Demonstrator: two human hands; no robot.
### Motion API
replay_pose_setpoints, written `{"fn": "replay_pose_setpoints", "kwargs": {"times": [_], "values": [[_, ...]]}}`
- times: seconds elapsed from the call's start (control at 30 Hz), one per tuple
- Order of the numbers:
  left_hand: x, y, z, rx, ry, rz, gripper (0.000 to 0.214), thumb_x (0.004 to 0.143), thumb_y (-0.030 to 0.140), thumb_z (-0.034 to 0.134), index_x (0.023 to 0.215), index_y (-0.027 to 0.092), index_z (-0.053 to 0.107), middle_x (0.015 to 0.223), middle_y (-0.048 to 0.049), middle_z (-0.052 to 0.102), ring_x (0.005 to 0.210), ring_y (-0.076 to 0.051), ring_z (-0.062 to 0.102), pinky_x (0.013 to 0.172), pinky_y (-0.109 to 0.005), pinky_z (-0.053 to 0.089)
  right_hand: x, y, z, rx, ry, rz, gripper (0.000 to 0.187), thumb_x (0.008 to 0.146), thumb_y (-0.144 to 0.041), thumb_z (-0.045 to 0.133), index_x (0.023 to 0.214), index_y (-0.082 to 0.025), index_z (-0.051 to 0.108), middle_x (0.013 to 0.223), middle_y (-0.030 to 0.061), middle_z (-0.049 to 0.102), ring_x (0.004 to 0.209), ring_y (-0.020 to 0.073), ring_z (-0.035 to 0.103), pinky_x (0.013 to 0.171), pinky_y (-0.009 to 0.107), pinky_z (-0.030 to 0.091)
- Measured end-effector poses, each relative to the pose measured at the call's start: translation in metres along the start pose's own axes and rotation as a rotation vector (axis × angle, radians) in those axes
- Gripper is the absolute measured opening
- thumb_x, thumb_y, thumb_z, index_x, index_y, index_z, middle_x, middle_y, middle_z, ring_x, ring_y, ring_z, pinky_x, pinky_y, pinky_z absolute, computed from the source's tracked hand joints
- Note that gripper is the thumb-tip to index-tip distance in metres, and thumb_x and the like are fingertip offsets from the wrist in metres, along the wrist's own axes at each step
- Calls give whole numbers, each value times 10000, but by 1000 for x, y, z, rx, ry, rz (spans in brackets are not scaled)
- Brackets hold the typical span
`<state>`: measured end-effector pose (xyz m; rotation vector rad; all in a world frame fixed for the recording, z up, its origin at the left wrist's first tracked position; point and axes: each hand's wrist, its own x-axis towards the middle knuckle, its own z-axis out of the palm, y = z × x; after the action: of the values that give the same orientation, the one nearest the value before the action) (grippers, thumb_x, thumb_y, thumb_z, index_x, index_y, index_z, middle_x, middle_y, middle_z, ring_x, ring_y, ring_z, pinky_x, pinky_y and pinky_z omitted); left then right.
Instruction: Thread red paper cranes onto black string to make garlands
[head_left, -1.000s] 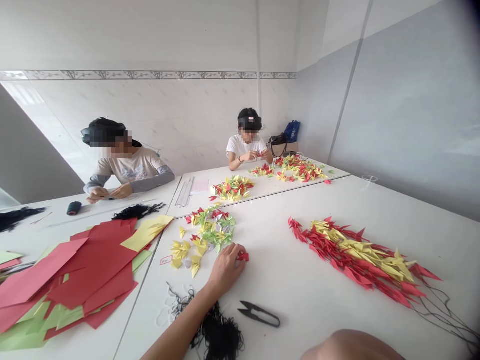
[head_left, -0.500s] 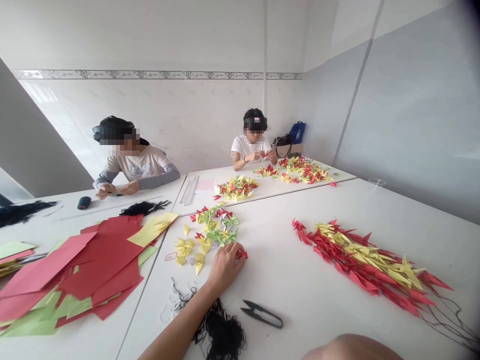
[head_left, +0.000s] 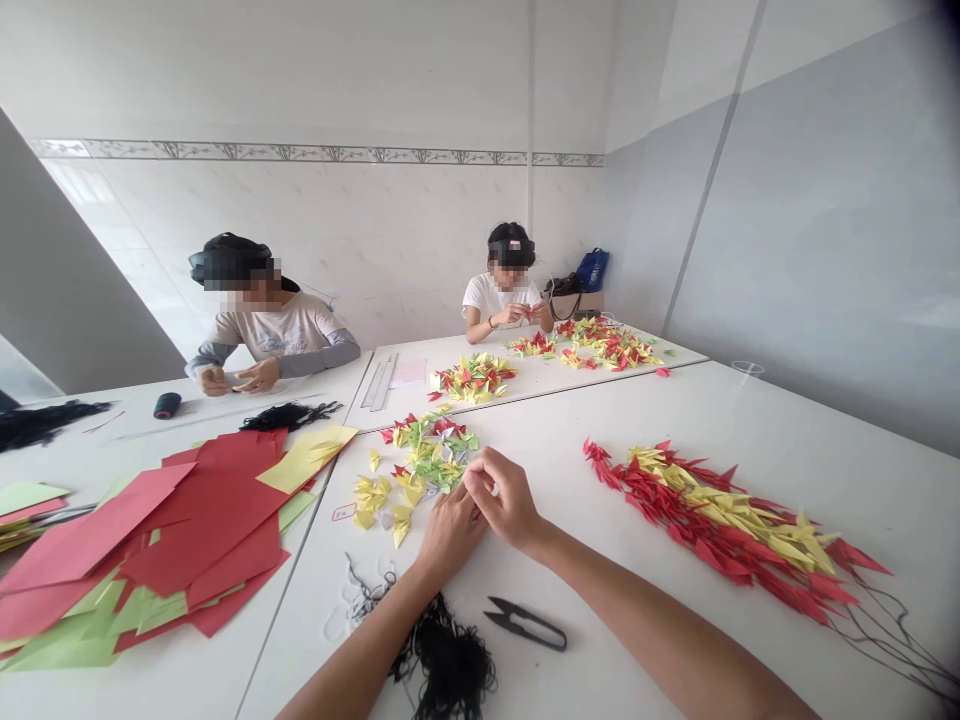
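Note:
My left hand (head_left: 448, 532) rests low over the table, fingers closed around a small red paper crane (head_left: 475, 515), of which only a sliver shows. Against its fingers lies my right hand (head_left: 510, 502), bent at the knuckles with thumb and fingers pinched together; whatever is between them is hidden. Just beyond both hands is a heap of green, red, yellow and white folded paper cranes (head_left: 442, 470). Black thread snips (head_left: 527, 622) lie in front of my right wrist. A tangle of black cord (head_left: 450, 660) spreads beside my left forearm.
Strung red and yellow cranes (head_left: 720, 520) lie to the right, cords trailing. Loose coloured paper sheets (head_left: 202, 530) cover the left. Two co-workers sit across; near them are a thread spool (head_left: 167, 405), a ruler (head_left: 379, 382) and more crane piles (head_left: 474, 378).
My right hand has come in from the lower right edge and now meets my left hand, covering most of the red crane. My left hand has barely moved.

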<state>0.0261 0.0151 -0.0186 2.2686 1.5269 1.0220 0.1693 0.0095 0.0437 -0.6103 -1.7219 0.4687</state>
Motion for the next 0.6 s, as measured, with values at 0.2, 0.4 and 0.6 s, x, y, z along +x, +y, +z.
{"fn": "replay_pose_setpoints", "kwargs": {"times": [0.2,0.4,0.6], "values": [[3,-5,-3,-112,-31,-115,133,914,307,500,879,219,593,853,-1,623,641,-133,573,630,-261,437,-41,76,-1,-26,-216,382,159,903,-347,546,966,-205,577,602,-82,339,540,116,346,559,238,317],[6,-8,-6,-357,64,-197,156,912,330,494,995,218,564,888,3,644,645,-125,579,643,-254,467,-32,83,1,76,-327,404,199,885,-357,586,1010,-202,583,598,-97,317,551,109,320,568,229,297],[4,1,-12,-371,48,-194,264,942,424,490,1085,209,546,940,-21,646,670,-135,595,652,-272,486,-30,77,-1,113,-262,422,240,892,-426,605,943,-193,584,599,-93,308,553,105,309,552,231,265]]}}
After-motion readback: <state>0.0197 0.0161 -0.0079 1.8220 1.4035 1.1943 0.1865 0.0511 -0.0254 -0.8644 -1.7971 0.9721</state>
